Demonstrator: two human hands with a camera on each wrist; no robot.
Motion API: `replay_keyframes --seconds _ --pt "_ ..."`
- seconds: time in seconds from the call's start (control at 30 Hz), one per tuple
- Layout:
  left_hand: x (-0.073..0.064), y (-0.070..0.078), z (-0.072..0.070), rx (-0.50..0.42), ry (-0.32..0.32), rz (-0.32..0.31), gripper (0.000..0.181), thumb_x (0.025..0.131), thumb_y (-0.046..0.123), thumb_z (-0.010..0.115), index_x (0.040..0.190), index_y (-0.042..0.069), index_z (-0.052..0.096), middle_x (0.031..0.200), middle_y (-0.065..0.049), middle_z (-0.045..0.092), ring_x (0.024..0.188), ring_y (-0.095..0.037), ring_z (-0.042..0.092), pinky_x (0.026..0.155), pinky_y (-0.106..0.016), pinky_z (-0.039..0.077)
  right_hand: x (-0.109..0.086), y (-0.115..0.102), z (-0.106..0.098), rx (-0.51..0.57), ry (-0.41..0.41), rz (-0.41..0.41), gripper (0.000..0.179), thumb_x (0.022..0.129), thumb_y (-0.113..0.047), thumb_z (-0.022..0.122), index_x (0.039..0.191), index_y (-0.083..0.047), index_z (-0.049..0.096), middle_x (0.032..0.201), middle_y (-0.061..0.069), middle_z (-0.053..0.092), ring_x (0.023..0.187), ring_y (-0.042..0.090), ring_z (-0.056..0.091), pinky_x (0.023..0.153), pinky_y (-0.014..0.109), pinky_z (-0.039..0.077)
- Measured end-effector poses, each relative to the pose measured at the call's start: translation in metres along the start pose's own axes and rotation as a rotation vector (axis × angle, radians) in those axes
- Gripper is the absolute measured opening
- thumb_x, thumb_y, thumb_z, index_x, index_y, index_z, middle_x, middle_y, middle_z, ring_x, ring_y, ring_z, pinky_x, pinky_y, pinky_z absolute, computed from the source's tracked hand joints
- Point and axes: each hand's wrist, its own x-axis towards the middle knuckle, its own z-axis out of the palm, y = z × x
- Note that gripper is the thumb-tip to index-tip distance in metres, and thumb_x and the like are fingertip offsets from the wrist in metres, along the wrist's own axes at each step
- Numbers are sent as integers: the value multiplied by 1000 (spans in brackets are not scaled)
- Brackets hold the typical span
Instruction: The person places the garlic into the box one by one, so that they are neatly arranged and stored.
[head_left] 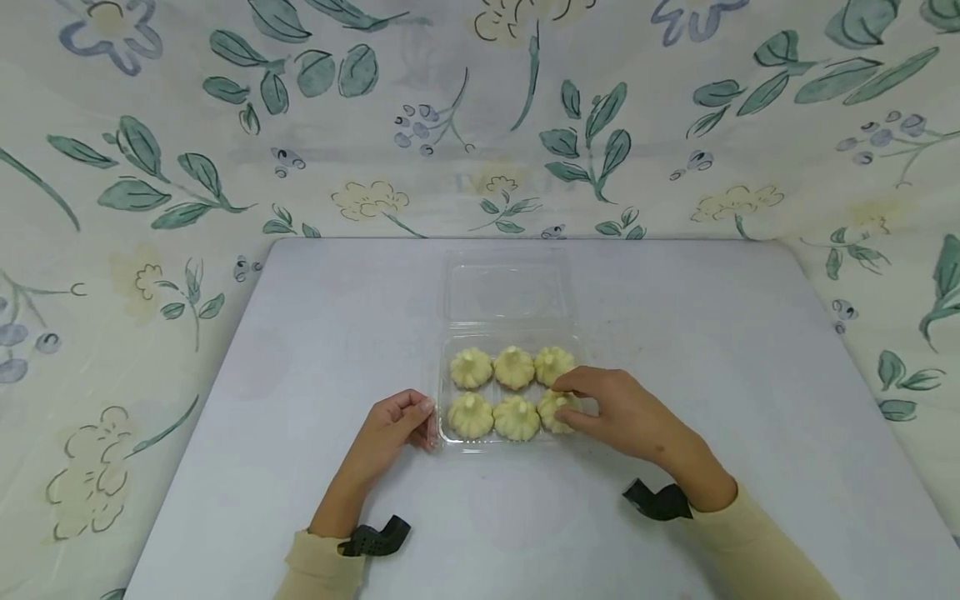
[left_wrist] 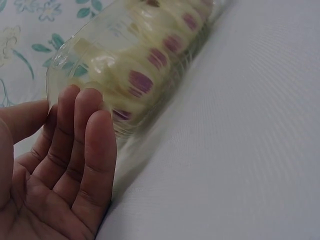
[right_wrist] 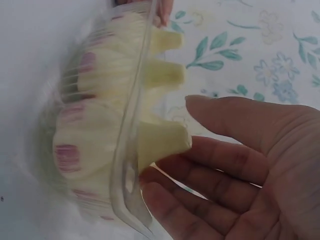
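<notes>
A clear plastic clamshell container [head_left: 487, 444] lies on the table with its lid [head_left: 508, 292] folded back. Pale yellow garlic bulbs [head_left: 517, 417] sit in it in two rows, stems up; the wrist views show purple patches on their sides. My left hand [head_left: 393, 429] pinches the container's left edge between thumb and fingers. Over the right end, my right hand [head_left: 630, 408] reaches around the near-right garlic bulb [right_wrist: 100, 140]. Its fingers [right_wrist: 215, 155] are beside the stem, while the thumb [right_wrist: 225, 117] stands apart from it. The hand partly covers this bulb in the head view.
The container stands near the middle of a white table [head_left: 337, 325]. A floral cloth [head_left: 420, 100] hangs behind the table and runs along its sides. Black wrist mounts [head_left: 375, 536] show at both sleeves.
</notes>
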Motion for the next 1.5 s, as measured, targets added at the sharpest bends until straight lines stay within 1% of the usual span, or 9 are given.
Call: replay_keyframes --seconds 0.33,0.5,0.6,0.73,0.87,1.03,1.23,1.37,1.5 --pt "11 18 -10 140 36 -150 39 112 31 53 99 -5 63 83 -11 67 72 -22 68 67 -35 62 2 24 -26 128 175 7 24 103 -16 69 122 -3 72 120 11 73 108 28 72 90 51 59" --pt "28 33 -25 226 78 -144 40 110 33 57 107 -7 65 91 -14 71 81 -23 72 73 -34 62 8 41 -36 112 279 83 25 105 -21 67 121 -4 73 116 9 75 104 26 73 88 47 60" --pt "44 39 -34 291 110 -123 43 109 36 57 120 -5 66 104 -17 73 92 -25 73 78 -34 62 14 51 -40 131 315 141 30 106 -24 65 126 -3 71 120 12 74 106 30 72 90 50 59" --pt "65 45 -42 370 133 -85 52 110 38 56 145 0 56 129 -16 70 110 -30 70 89 -37 60 26 66 -42 170 310 214 41 107 -31 62 137 -3 64 132 17 69 116 36 69 95 55 56" --pt "86 49 -43 406 141 -75 62 110 42 54 155 1 45 145 -15 61 123 -33 65 99 -43 56 38 79 -41 209 280 279 51 108 -36 59 145 -1 57 142 18 62 128 39 62 103 56 51" --pt "106 51 -38 420 182 -119 64 110 43 53 158 3 42 150 -15 57 126 -32 64 104 -44 52 50 91 -40 292 245 345 56 108 -37 58 149 1 53 146 18 59 134 37 57 109 53 47" --pt "126 49 -30 338 214 -140 61 110 35 56 159 3 40 151 -18 55 125 -33 65 103 -43 54 65 97 -36 487 216 414 58 107 -34 60 151 2 50 145 20 59 127 35 62 106 48 51" --pt "135 47 -25 314 209 -122 56 110 29 56 158 2 41 152 -17 54 126 -32 64 102 -40 54 73 99 -34 600 229 445 58 107 -32 63 151 4 49 145 21 58 127 33 63 104 39 53" --pt "138 45 -22 314 200 -81 51 111 22 55 156 2 45 151 -16 56 126 -33 63 101 -40 55 77 96 -33 614 237 461 56 106 -31 63 149 3 51 143 20 60 126 31 64 102 35 54"
